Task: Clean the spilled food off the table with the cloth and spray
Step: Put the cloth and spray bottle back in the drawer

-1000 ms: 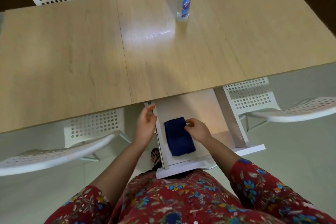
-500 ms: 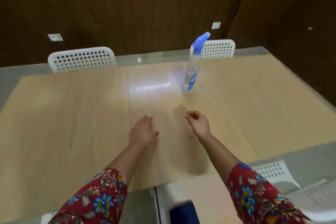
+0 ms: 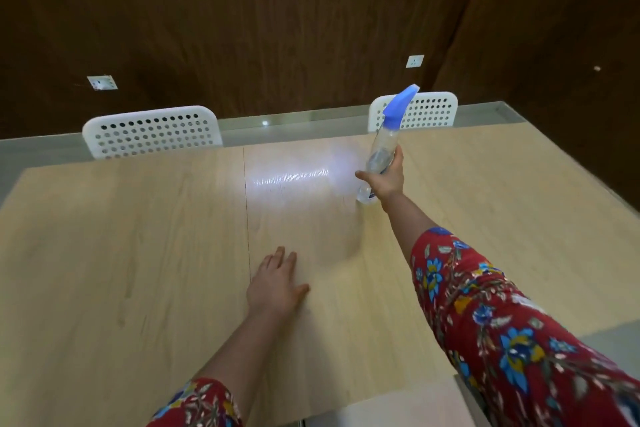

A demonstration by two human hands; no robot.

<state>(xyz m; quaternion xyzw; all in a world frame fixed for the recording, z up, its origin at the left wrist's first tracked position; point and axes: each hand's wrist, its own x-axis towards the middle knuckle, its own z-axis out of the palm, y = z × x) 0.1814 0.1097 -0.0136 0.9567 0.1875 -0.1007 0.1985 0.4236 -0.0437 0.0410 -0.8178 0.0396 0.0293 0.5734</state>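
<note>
A clear spray bottle with a blue trigger head stands on the far middle of the light wooden table. My right hand is stretched out and wraps round the bottle's lower body, thumb to the left. Flat on the tabletop near the front lies my left hand, fingers straight and together, holding nothing. The dark blue cloth is out of view. No spilled food shows on the wood; a bright light reflection lies just left of the bottle.
Two white perforated chairs stand at the table's far side, one chair at the left and one chair behind the bottle. A dark wood-panelled wall closes the back. A white drawer edge shows under the table's near edge.
My view rose from the open drawer with the cloth to the tabletop. My right hand reached forward and took hold of the spray bottle. My left hand settled flat on the table.
</note>
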